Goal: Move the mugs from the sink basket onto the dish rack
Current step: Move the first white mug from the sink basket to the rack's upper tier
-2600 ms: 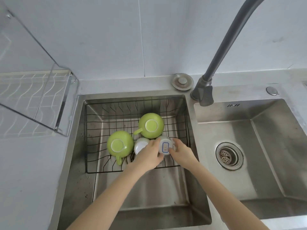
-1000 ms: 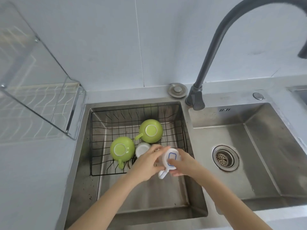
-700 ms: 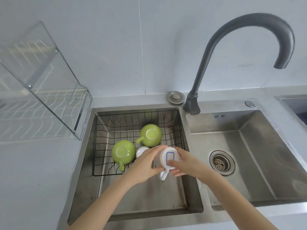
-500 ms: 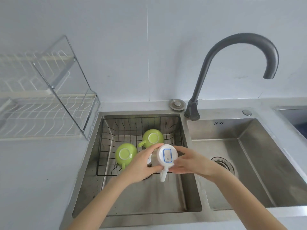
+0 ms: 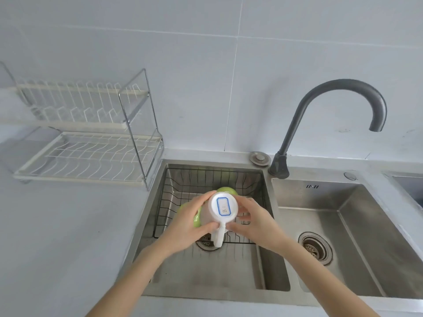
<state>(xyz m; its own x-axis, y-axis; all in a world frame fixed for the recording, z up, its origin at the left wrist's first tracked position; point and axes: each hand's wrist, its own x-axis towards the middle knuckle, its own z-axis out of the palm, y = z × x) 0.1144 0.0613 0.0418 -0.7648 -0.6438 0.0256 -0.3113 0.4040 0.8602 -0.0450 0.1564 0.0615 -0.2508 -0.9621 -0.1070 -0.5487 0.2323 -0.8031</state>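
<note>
Head view: a white mug (image 5: 220,208) is held upside down above the sink basket (image 5: 174,202), its base with a blue-bordered label facing up toward the camera and its handle pointing down and toward the person. The left hand (image 5: 186,221) is wrapped around the mug's left side, fingers curled over the wall and thumb by the handle root; the right hand (image 5: 253,219) is closed on the right side, fingertips on the wall near the base. Both hands share the load.

Two green mugs (image 5: 226,191) lie below in the basket, mostly hidden behind the white one and the left hand; only green slivers show.

The relation that counts: the dish rack (image 5: 87,154) stands on the bench at the sink's left edge, against the back wall, so it lies to the left of and beyond the hands. Its lower tier is bare wire and its long side runs along the wall. The left hand is the nearer one, so I judge that the carry goes leftward over the sink rim, with the right hand likely to let go along the way. The mug's axis is close to upright, tilted slightly toward the camera, which suits setting it mouth-down on the wires.
</note>
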